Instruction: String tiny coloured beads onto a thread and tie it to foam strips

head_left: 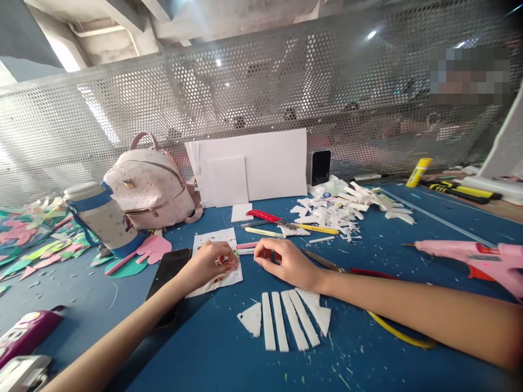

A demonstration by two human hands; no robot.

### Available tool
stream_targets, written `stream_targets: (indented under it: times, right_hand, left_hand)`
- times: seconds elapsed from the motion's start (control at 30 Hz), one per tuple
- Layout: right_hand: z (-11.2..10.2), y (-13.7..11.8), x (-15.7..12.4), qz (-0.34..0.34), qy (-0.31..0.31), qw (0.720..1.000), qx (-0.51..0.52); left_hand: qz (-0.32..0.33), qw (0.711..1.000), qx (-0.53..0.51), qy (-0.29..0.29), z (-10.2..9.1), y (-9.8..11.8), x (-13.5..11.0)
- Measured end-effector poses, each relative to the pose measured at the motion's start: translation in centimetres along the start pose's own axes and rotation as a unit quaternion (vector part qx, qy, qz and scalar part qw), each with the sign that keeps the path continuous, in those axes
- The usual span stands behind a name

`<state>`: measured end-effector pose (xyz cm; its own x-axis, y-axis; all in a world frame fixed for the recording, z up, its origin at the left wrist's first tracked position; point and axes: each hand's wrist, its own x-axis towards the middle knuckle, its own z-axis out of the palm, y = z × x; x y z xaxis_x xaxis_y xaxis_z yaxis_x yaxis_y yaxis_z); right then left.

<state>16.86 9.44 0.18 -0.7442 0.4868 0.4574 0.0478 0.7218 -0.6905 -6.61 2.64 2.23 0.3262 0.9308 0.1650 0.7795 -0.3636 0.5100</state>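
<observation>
My left hand (pixel 213 265) is over a white sheet of paper (pixel 196 289) that carries small dark and reddish bits. Its fingers are curled together, and whatever they pinch is hidden or too small to name. To its right, my right hand (pixel 286 260) is closed too, thumb against the curled fingers, with no clear object showing between them. A pink and white pen-like stick (pixel 245 249) lies in the gap between both hands. Closer to me are several white foam strips (pixel 268 322), a pointed white piece (pixel 251 320) and another white offcut (pixel 318 310).
A dark phone (pixel 169 275) lies under my left forearm. A pink glue gun (pixel 469 258) is at the right. Behind stand a backpack (pixel 147 188), a bottle (pixel 100 215), a white board (pixel 278 163) and white scraps (pixel 347 204). A red-handled cutting tool (pixel 263 216) lies ahead.
</observation>
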Motion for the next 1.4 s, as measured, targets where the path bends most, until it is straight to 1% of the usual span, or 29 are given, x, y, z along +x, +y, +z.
stream_targets:
  times: [0.1, 0.23, 0.37, 0.47, 0.53, 0.63, 0.77, 0.83, 0.93, 1.0, 1.13, 1.3, 1.4]
  right_hand:
    - [0.0, -0.1, 0.0, 0.000, 0.004, 1.000, -0.001]
    - [0.0, -0.2, 0.0, -0.002, 0.007, 1.000, -0.001]
    - [0.1, -0.2, 0.0, -0.005, 0.013, 1.000, 0.000]
    - [0.1, -0.1, 0.0, -0.007, 0.020, 1.000, 0.003]
    - [0.2, -0.2, 0.0, -0.009, 0.027, 1.000, 0.007]
    - [0.0, -0.7, -0.2, -0.012, 0.040, 0.999, 0.019]
    - [-0.3, -1.7, -0.5, -0.018, 0.068, 0.997, 0.031]
    - [-0.4, -2.1, -0.7, -0.040, 0.082, 0.995, 0.035]
    - [-0.4, -2.2, -0.8, -0.075, 0.083, 0.993, 0.036]
    - [-0.4, -2.0, -0.9, -0.089, 0.078, 0.992, 0.034]
    - [-0.4, -1.8, -1.1, -0.090, 0.061, 0.994, 0.025]
    - [-0.4, -1.8, -1.1, -0.078, 0.039, 0.996, 0.027]
    - [-0.4, -1.8, -1.0, -0.083, 0.033, 0.995, 0.033]
  left_hand:
    - [-0.002, 1.000, 0.003, 0.012, 0.1, 0.2, -0.3]
    - [-0.029, 0.999, -0.007, 0.042, 0.0, 0.5, -0.9]
    - [-0.046, 0.996, -0.036, 0.066, -0.3, 0.8, -1.2]
    - [-0.050, 0.992, -0.068, 0.092, -0.2, 1.1, -1.3]
    - [-0.048, 0.988, -0.098, 0.113, 0.2, 1.3, -1.3]
    - [-0.046, 0.975, -0.161, 0.147, 1.4, 1.9, -1.3]
    - [-0.053, 0.949, -0.247, 0.188, 3.1, 3.0, -1.8]
    - [-0.070, 0.931, -0.296, 0.202, 3.5, 3.5, -2.0]
    - [-0.107, 0.887, -0.398, 0.209, 3.8, 4.0, -2.4]
    - [-0.119, 0.873, -0.428, 0.204, 4.0, 4.2, -2.5]
    - [-0.123, 0.868, -0.439, 0.199, 4.3, 4.4, -2.7]
    - [-0.107, 0.873, -0.431, 0.201, 4.4, 4.7, -2.9]
    - [-0.106, 0.878, -0.422, 0.202, 4.4, 4.9, -3.0]
